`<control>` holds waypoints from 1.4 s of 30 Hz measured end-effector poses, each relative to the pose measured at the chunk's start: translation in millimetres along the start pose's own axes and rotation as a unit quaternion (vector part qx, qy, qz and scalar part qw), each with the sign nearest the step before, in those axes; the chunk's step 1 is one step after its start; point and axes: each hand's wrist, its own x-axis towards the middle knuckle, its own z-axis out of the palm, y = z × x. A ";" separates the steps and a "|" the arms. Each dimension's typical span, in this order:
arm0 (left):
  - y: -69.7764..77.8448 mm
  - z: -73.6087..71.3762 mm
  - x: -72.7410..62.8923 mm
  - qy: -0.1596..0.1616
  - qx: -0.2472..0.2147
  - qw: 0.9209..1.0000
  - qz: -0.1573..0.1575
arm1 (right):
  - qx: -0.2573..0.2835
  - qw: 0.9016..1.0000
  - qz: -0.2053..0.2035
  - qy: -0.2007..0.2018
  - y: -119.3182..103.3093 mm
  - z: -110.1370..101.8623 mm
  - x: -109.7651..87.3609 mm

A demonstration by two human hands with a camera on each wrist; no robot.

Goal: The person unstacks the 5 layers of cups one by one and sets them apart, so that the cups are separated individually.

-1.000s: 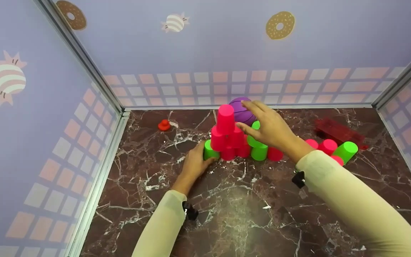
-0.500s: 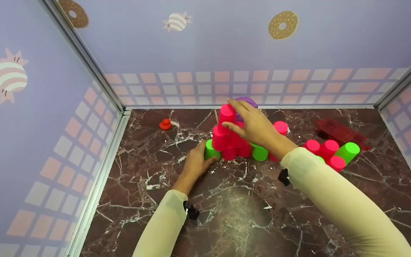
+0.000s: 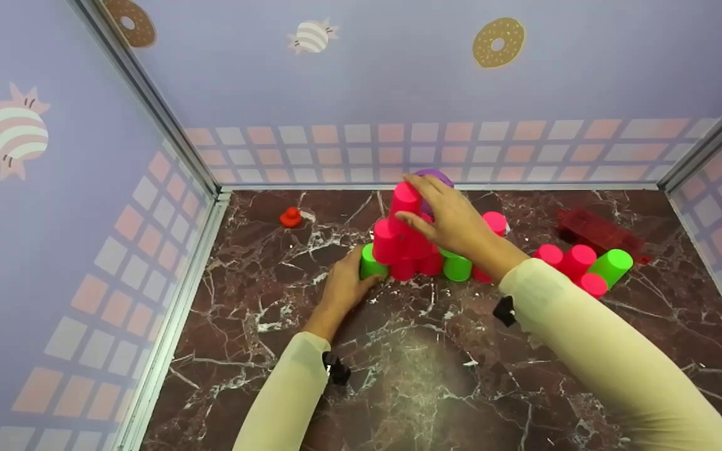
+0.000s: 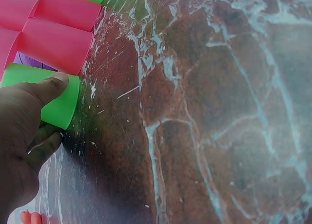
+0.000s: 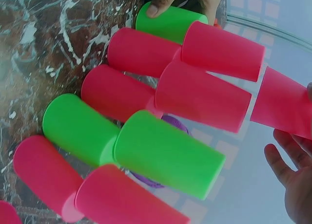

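Upside-down plastic cups stand in stacked rows. In the head view my left hand (image 3: 343, 289) grips the green cup (image 3: 373, 262) at the left end of the bottom row, thumb in front. The left wrist view shows the thumb on that green cup (image 4: 62, 103). My right hand (image 3: 452, 219) holds the top pink cup (image 3: 404, 203), its thumb in front and fingers behind. In the right wrist view this pink cup (image 5: 282, 103) sits at the tops of two second-row pink cups (image 5: 202, 95). A green cup (image 5: 168, 153) and another pink cup (image 5: 129, 199) continue that row.
Behind the stack a purple ball (image 3: 434, 177) is partly hidden. Several loose cups (image 3: 577, 260) and a transparent red box (image 3: 599, 232) lie to the right. A small red toy (image 3: 291, 217) rests at back left. Patterned walls (image 3: 423, 153) border the marble-look surface.
My right hand has moved left from beside the stack onto the top pink cup, which has shifted slightly right. My left hand stays on the green cup.
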 end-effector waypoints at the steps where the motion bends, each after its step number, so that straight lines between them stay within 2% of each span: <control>1: 0.0 -0.1 0.4 -0.002 0.002 1.000 -0.003 | 0.000 1.000 -0.002 0.005 1.0 -2.0 -1.4; 10: -2.1 -0.4 0.1 0.005 0.005 1.000 -0.004 | -0.010 1.000 0.001 0.021 11.8 -22.9 -15.0; 16: -1.7 -0.7 -1.1 0.012 -0.003 1.000 0.009 | -0.026 0.999 0.000 0.025 23.5 -37.7 -27.7; 17: -11.2 4.2 0.4 0.019 -0.007 1.000 0.021 | -0.028 0.999 0.000 0.027 26.1 -40.0 -30.2; 22: -14.8 6.0 1.1 0.023 -0.013 0.999 0.028 | -0.027 0.998 -0.003 0.048 40.2 -50.3 -43.5; 23: -21.4 11.0 2.7 0.029 -0.010 0.999 0.035 | -0.027 0.998 -0.004 0.053 42.8 -52.0 -46.1; 24: -14.8 7.8 1.9 0.025 -0.011 0.999 0.028 | -0.028 0.998 -0.006 0.058 45.5 -53.5 -48.6; 29: -41.5 28.6 10.1 0.039 0.003 0.998 0.040 | -0.036 0.996 -0.014 0.075 57.3 -61.0 -62.6; 30: -38.8 26.4 9.6 0.033 0.002 0.999 0.036 | -0.038 0.996 -0.014 0.078 59.6 -62.6 -65.9; 32: -43.5 30.4 11.2 0.036 0.008 0.998 0.043 | -0.040 0.996 -0.014 0.083 63.6 -66.3 -72.7; 34: -33.0 22.0 8.1 0.031 -0.003 0.999 0.043 | -0.045 0.995 -0.012 0.092 68.2 -69.7 -79.4; 35: -35.7 22.3 7.5 0.034 -0.006 0.998 0.052 | -0.046 0.994 -0.011 0.095 70.4 -71.5 -82.7; 37: -26.8 15.7 5.5 0.032 -0.008 0.998 0.053 | -0.049 0.994 -0.010 0.101 74.9 -74.8 -88.9; 39: -15.9 8.0 2.7 0.024 -0.011 0.999 0.042 | -0.051 0.993 -0.008 0.108 79.5 -78.0 -94.9; 41: -11.7 5.5 1.5 0.017 -0.006 0.999 0.033 | -0.053 0.992 -0.006 0.114 84.2 -80.9 -100.7; 42: -2.7 1.0 0.5 0.011 -0.002 1.000 0.021 | -0.054 0.992 -0.006 0.116 86.4 -82.3 -103.5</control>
